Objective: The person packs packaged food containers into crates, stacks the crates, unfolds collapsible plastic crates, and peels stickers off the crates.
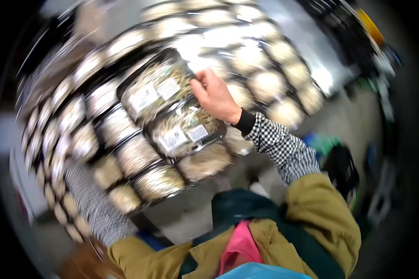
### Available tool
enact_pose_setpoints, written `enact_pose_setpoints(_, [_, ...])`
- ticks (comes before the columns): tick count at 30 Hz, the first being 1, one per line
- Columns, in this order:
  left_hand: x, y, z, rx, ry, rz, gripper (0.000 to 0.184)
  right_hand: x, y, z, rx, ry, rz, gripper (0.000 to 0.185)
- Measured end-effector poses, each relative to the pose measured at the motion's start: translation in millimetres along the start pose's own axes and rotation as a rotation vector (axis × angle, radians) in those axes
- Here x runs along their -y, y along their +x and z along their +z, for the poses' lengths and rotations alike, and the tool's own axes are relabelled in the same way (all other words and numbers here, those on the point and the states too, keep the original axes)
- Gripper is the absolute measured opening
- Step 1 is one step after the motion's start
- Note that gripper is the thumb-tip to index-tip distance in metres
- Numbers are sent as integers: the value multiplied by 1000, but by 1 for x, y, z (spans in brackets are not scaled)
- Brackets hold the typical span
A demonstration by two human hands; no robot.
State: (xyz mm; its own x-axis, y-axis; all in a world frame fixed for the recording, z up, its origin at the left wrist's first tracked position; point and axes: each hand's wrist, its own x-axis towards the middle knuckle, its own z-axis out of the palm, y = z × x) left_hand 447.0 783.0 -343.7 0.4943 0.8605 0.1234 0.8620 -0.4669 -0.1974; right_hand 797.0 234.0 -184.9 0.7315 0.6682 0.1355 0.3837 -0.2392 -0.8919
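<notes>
My right hand point(214, 95) is closed at the right edge of a film-wrapped black tray point(156, 88). Pale, stringy strands fill that tray, which bears two white labels; the strands' kind is unclear. Just below it lies a second labelled tray point(184, 130) with similar contents, under my right wrist. Both rest on rows of other wrapped packs. On the left, my patterned left sleeve point(95, 200) reaches out over more packs, and the hand at its end is smeared among them, so its fingers cannot be made out.
Many wrapped packs with pale contents point(267, 86) stand in close rows, spreading to the far side and left. A shiny metal surface point(323, 60) lies at the upper right. A yellow object point(370, 27) shows beyond it. Grey floor point(186, 214) appears near my body.
</notes>
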Motion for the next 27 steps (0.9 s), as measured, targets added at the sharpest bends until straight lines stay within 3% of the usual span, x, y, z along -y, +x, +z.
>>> enact_pose_setpoints(1, [-4, -2, -15, -33, -50, 26, 38, -6, -28, -46, -39, -18, -20, 19])
enact_pose_setpoints(3, [-29, -9, -41, -89, -152, 63, 38, -24, -97, -140, -82, -27, 142, 15])
enact_pose_setpoints(7, [-67, -50, -98, -175, -258, 96, 37, -56, -272, -328, -309, -395, 364, 17])
enact_pose_setpoints(11, [-115, -117, -162, -227, -313, 137, 37, -95, -459, -496, -372, -996, 656, 23])
enact_pose_setpoints(13, [-138, -160, -192, -244, -337, 144, 36, -123, -541, -567, -350, -1211, 939, 22])
enact_pose_setpoints(15, [-157, -205, -219, -246, -341, 158, 36, -137, -594, -606, -305, -1364, 1149, 18])
enact_pose_setpoints(17, [-178, -250, -250, -254, -339, 157, 36, -195, -661, -638, -304, -1553, 1084, 16])
enact_pose_setpoints(18, [-189, -274, -264, -255, -335, 162, 36, -213, -677, -641, -271, -1567, 1167, 18])
enact_pose_setpoints(21, [-211, -335, -303, -251, -319, 160, 36, -246, -711, -641, 142, -1428, 1158, 22])
enact_pose_setpoints(27, [-216, -422, -357, -214, -321, 132, 36, -255, -721, -649, -222, -1236, 1124, 33])
